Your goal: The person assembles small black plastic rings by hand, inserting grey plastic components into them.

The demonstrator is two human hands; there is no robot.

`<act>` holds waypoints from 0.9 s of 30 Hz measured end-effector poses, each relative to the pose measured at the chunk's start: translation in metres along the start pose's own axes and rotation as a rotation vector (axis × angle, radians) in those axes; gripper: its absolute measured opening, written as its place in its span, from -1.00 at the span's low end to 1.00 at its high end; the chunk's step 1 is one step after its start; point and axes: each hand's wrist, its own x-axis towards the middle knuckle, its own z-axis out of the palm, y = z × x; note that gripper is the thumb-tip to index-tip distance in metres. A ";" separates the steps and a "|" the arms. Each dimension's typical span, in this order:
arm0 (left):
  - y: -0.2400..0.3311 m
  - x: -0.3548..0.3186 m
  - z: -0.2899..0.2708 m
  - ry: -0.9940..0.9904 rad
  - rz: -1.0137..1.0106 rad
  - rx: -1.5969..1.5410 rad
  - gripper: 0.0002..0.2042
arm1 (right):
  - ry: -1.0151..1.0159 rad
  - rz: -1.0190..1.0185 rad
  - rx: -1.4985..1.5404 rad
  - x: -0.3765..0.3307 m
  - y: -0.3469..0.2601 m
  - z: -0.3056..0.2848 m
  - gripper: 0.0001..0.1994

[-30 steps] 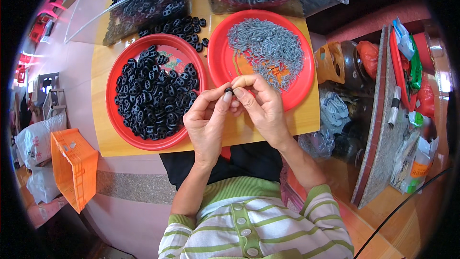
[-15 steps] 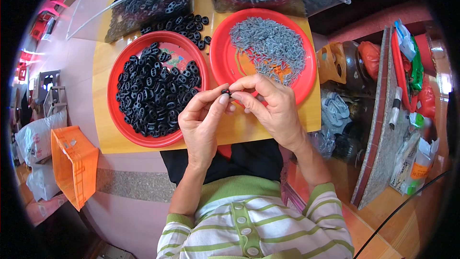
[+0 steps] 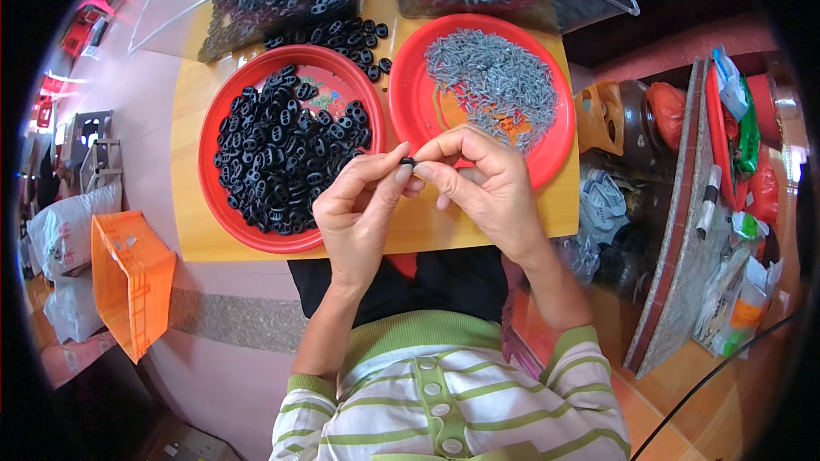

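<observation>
Left hand [image 3: 354, 215]: its thumb and forefinger are pinching one small black piece [image 3: 408, 162]; the other fingers are curling beneath.

Right hand [image 3: 491, 195]: its thumb and forefinger are bending in at the piece's right side; whether they are gripping it or something tiny, I am not able to tell.

Piece: sitting at the fingertips, between both hands, above the near part of the desk [image 3: 190, 235].

Left dish [image 3: 348, 88], round, red: holding a heap of black pieces [image 3: 278, 158], many showing two holes; I am seeing its patterned bottom at the upper right.

Right dish [image 3: 414, 90], round, red: holding grey pins [image 3: 491, 72], spreading across its far and right parts.

Loose pieces [image 3: 340, 37]: lying on the desk behind the left dish.

Clear bins [image 3: 184, 24], two: standing at the desk's far side, both holding dark pieces.

Crate [image 3: 137, 286], orange: standing left of the desk.
</observation>
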 end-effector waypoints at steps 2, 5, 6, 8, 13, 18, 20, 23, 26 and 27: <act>0.006 -0.001 -0.004 0.048 -0.153 -0.077 -0.78 | 0.004 -0.051 -0.160 0.002 -0.009 0.000 -0.83; 0.010 -0.003 -0.008 0.047 -0.156 -0.072 -0.78 | -0.007 -0.153 -0.357 0.003 -0.011 0.000 -0.78; 0.011 -0.004 -0.008 0.048 -0.153 -0.091 -0.78 | -0.021 -0.200 -0.393 0.003 -0.011 0.000 -0.76; 0.010 -0.005 -0.009 0.046 -0.148 -0.090 -0.78 | -0.016 -0.202 -0.405 0.002 -0.013 0.002 -0.78; 0.007 -0.011 -0.011 0.051 -0.149 -0.084 -0.80 | -0.037 -0.186 -0.401 0.004 -0.009 0.007 -0.85; 0.006 -0.016 -0.012 0.053 -0.113 -0.067 -0.79 | -0.023 -0.159 -0.320 0.002 -0.005 0.015 -0.94; 0.003 -0.018 -0.012 0.064 -0.065 -0.069 -0.80 | -0.014 -0.108 -0.247 0.000 0.000 0.019 -0.95; 0.002 -0.016 -0.015 0.081 -0.045 -0.032 -0.80 | 0.004 -0.015 -0.131 -0.001 0.002 0.027 -0.95; 0.003 -0.017 -0.020 0.097 -0.036 -0.037 -0.80 | -0.043 0.053 -0.077 0.004 -0.002 0.029 -0.94; 0.004 -0.017 -0.024 0.109 -0.034 -0.070 -0.80 | -0.097 0.076 -0.065 0.008 -0.005 0.029 -0.93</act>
